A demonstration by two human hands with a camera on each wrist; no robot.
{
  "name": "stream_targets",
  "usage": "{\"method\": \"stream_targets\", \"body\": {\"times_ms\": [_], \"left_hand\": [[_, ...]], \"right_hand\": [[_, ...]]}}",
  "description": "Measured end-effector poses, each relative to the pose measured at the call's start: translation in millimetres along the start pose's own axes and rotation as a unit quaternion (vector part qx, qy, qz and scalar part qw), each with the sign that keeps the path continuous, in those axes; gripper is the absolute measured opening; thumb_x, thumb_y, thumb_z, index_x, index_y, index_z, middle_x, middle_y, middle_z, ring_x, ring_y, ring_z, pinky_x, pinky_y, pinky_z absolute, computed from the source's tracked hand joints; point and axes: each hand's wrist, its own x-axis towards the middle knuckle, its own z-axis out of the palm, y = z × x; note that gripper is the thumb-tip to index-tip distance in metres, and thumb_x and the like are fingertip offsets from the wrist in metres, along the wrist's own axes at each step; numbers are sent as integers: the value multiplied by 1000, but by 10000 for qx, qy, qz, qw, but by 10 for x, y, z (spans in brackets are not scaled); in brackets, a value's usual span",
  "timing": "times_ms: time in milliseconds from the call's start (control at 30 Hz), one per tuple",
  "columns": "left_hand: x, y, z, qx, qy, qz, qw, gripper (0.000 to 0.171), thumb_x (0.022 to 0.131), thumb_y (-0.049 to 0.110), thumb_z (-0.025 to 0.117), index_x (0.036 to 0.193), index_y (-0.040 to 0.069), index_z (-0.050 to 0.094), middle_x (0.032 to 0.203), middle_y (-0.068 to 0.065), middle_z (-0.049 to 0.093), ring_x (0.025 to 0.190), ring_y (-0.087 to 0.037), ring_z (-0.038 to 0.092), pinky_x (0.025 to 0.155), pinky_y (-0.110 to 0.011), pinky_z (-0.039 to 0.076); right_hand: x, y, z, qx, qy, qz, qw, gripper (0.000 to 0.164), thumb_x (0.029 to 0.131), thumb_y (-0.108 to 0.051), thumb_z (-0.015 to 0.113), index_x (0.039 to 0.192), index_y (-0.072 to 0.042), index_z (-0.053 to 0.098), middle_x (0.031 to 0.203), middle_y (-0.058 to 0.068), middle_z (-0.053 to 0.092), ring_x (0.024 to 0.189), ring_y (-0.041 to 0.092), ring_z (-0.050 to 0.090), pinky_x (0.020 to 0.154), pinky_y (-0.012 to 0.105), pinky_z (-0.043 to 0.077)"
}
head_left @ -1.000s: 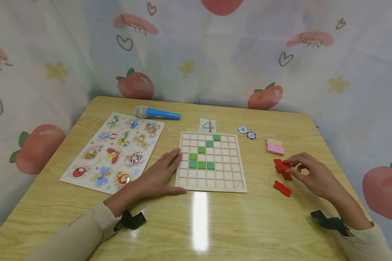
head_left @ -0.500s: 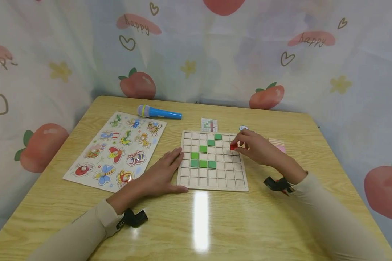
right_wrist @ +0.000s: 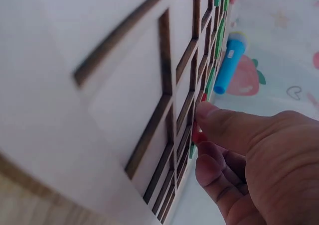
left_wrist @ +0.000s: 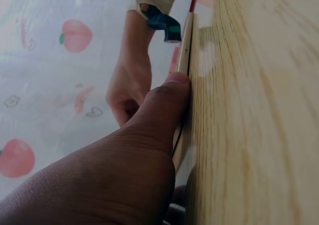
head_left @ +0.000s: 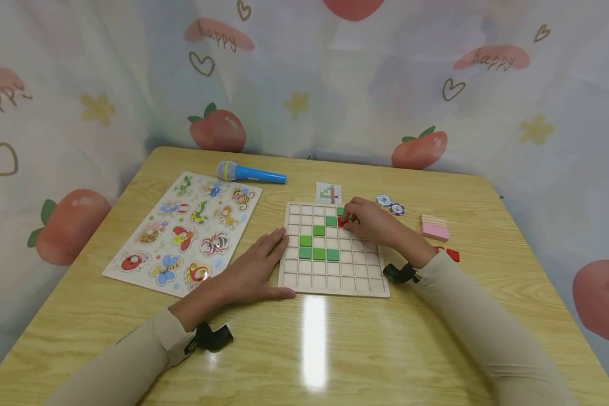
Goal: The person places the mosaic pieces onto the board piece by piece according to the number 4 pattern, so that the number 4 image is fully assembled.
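A red tile is pinched between the thumb and fingers of the right hand at the upper part of a grid; whether it is seated cannot be told; the grid's left edge is touched by the left hand, its fingers outstretched; seven green tiles are set in the grid; on the worktop, a card is laid beyond; chips, pink blocks and other red tiles are placed rightward; a bug puzzle and microphone are placed leftward.
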Motion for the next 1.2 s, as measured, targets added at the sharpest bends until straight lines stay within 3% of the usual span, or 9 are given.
{"method": "stream_targets", "body": {"times_ms": [167, 300, 367, 567, 700, 800, 967, 1100, 1200], "left_hand": [[42, 4, 7, -29, 27, 62, 10000, 128, 85, 81, 70, 172, 8, 10, 183, -10, 1, 169, -35, 7, 138, -53, 17], [54, 8, 42, -46, -35, 73, 10000, 129, 85, 82, 69, 172, 9, 7, 183, -8, -1, 169, -35, 6, 138, -53, 16], [58, 14, 55, -41, -63, 79, 9999, 129, 86, 82, 68, 172, 10, 6, 183, -7, -2, 169, -35, 6, 138, -52, 17], [34, 23, 36, -22, -38, 20, 10000, 129, 85, 82, 68, 172, 10, 8, 183, -9, 0, 169, -37, 9, 137, -54, 19], [4, 3, -1, 6, 3, 10, 10000, 128, 86, 81, 69, 172, 9, 10, 183, -9, 1, 169, -37, 9, 138, -54, 18], [-11, -22, -22, 35, 30, 25, 10000, 127, 86, 81, 69, 172, 8, 10, 183, -9, 0, 169, -36, 8, 138, -53, 18], [-20, -40, -23, 52, 59, 42, 10000, 128, 85, 81, 69, 172, 7, 10, 183, -11, 2, 169, -36, 9, 137, -55, 18], [-7, -29, -10, 16, 76, 90, 9999, 129, 85, 81, 69, 172, 8, 10, 183, -11, 1, 169, -35, 8, 138, -54, 17], [-1, -16, -1, 22, 57, 81, 9999, 129, 85, 82, 68, 172, 8, 9, 183, -10, 1, 169, -34, 7, 138, -53, 16]], "right_hand": [[-36, 5, -32, -90, 6, -115, 9999, 5, 101, -7, 73, 100, -7, 77, 113, 14, 68, 90, 24, 65, 78, 41, 58], [-287, -45, -144, -131, 242, -160, 9995, 11, 101, -6, 72, 110, -7, 78, 119, 13, 67, 97, 25, 67, 81, 42, 59], [-535, -91, -240, -154, 598, -122, 9980, 17, 100, -4, 73, 115, -10, 78, 118, 10, 68, 95, 21, 66, 79, 40, 60], [-1503, -143, -423, -290, 1979, -70, 9798, 39, 88, 8, 80, 117, -18, 77, 107, -6, 72, 82, -2, 57, 70, 15, 50], [-2045, -48, -310, -23, 2562, 342, 9660, 48, 84, 15, 80, 122, -15, 76, 109, -15, 70, 87, -9, 57, 75, 5, 45], [-2301, 43, -144, 427, 2805, 596, 9571, 49, 86, 19, 75, 126, -9, 74, 114, -17, 68, 96, -9, 59, 84, 1, 46], [-2465, 110, 97, 547, 2794, 971, 9537, 45, 88, 16, 75, 127, -6, 73, 112, -4, 68, 95, -9, 58, 80, 4, 46], [-2477, 115, 202, 131, 2525, 1372, 9577, 38, 92, 0, 81, 126, -13, 74, 113, 3, 67, 91, -7, 51, 71, 11, 43], [-2472, 121, 241, -157, 2359, 1503, 9599, 36, 91, -9, 84, 126, -14, 74, 117, 5, 67, 94, 0, 49, 73, 14, 42]]}}
